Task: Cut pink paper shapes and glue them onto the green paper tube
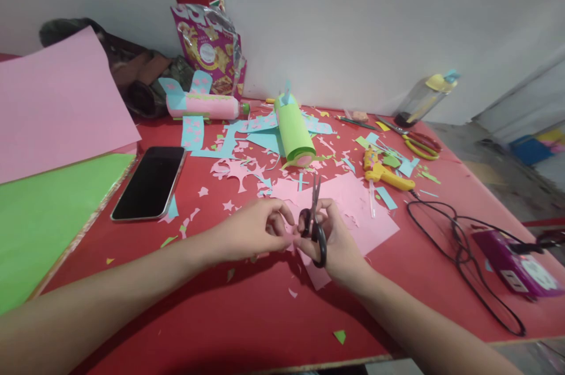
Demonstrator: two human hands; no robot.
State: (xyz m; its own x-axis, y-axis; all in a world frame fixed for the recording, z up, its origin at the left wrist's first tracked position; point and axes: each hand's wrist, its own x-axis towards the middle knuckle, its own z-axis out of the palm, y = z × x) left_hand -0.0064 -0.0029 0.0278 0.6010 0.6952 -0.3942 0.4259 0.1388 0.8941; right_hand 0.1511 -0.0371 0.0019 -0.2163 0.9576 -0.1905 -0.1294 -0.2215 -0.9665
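My right hand (338,242) holds black-handled scissors (314,216) tips-forward, apparently to clear pink paper scrap (291,239) my left hand (256,231) pinches.

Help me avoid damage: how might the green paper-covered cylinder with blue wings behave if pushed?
The green paper-covered cylinder probably won't roll far: its blue paper wings jut out sideways. Those look thin, so may bend.
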